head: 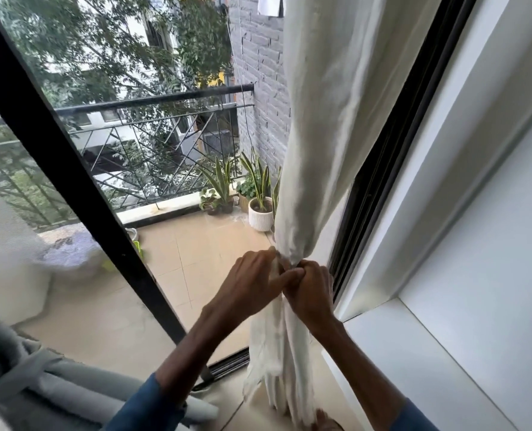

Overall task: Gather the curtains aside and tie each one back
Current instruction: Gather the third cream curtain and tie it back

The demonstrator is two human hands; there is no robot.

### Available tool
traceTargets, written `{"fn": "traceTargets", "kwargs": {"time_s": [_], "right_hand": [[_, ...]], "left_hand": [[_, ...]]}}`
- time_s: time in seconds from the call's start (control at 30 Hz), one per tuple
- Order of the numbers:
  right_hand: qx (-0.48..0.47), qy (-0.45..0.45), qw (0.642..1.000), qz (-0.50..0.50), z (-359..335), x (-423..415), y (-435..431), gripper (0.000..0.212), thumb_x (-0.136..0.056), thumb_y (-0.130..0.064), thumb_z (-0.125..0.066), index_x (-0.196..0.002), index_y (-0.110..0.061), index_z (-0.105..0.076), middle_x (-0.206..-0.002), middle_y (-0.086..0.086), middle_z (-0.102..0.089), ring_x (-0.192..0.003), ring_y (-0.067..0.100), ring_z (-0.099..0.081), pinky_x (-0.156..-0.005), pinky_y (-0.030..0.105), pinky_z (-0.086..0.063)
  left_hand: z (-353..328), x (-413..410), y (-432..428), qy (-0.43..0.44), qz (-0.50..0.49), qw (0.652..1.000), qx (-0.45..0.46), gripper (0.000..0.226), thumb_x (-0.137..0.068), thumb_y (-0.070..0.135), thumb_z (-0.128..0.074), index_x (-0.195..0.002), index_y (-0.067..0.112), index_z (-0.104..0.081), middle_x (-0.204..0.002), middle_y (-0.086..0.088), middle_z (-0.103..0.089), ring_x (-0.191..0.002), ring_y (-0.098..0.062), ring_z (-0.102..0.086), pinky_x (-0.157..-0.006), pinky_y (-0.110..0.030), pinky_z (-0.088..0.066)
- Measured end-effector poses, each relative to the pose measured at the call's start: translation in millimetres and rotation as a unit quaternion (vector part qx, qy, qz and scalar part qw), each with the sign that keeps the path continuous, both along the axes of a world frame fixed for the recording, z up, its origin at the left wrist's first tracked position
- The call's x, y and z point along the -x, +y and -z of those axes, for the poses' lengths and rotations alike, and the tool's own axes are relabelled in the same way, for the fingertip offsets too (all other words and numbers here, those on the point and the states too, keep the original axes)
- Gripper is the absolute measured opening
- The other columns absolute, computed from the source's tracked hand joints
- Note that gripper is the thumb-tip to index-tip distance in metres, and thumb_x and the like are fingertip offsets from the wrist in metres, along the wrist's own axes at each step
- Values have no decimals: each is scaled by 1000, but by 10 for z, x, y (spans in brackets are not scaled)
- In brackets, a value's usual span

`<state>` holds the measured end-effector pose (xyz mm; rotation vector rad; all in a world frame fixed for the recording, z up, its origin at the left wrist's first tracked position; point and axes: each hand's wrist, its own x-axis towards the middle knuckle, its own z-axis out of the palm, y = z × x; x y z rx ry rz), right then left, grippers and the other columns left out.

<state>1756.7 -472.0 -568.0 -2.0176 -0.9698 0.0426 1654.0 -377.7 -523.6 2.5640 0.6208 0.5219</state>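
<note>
A black-framed glass door (56, 169) is seen, giving onto a tiled balcony (202, 253); a white wall (491, 213) is set at its right; between them the white curtain (330, 119) is bunched, its waist gripped by the curled left hand (252, 281) and fisted right hand (311, 290).

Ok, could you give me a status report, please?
Left hand, right hand grip white curtain at its waist. Gathered beside window frame. Nothing in the way.

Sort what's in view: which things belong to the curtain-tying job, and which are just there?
Job: white curtain, gripped by left hand and right hand; grey curtain.
Just there: potted plants; railing; door frame.
</note>
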Motion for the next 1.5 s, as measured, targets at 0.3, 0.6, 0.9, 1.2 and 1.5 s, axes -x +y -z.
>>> {"fn": "traceTargets", "kwargs": {"time_s": [0.3,0.6,0.9,1.2,1.5], "right_hand": [[86,23,982,-169,-9,99,-54,15,-87,-2,-57,-99,6,-64,-95,22,-71,-90,36,-69,-78,50,-55],[-96,117,986,-66,-31,289,-195,42,-88,-14,-71,-128,-13,-60,-114,-7,-69,-106,8,-67,-94,36,-58],[-89,79,993,-23,44,544,-248,58,-74,-34,-89,-121,-18,-60,-109,-5,-66,-90,9,-67,-77,31,-61],[-126,-83,988,-18,44,526,-348,12,-92,-8,-66,-96,-12,-76,-94,6,-75,-77,22,-71,-66,39,-58],[-30,4,997,-73,112,491,-439,9,-87,-17,-66,-82,-15,-74,-75,2,-73,-66,21,-66,-64,37,-53]], "left_hand": [[-14,-90,41,16,-55,995,86,62,-87,62,-61,-49,16,-42,-41,3,-43,-39,-12,-36,-43,-24,-27],[-65,-159,-21,45,-99,994,20,47,-99,32,-55,-59,22,-32,-58,5,-42,-47,-17,-45,-43,-26,-24],[-52,-180,-87,63,-149,986,30,43,-100,36,-51,-65,17,-36,-61,2,-40,-57,-28,-45,-47,-29,-26],[-96,-40,-104,94,-174,980,19,39,-98,49,-46,-83,12,-49,-83,-8,-60,-72,-31,-55,-61,-34,-40],[-199,89,-132,98,-194,976,-3,57,-91,62,-50,-77,7,-58,-78,-4,-62,-66,-31,-55,-61,-36,-45]]}}
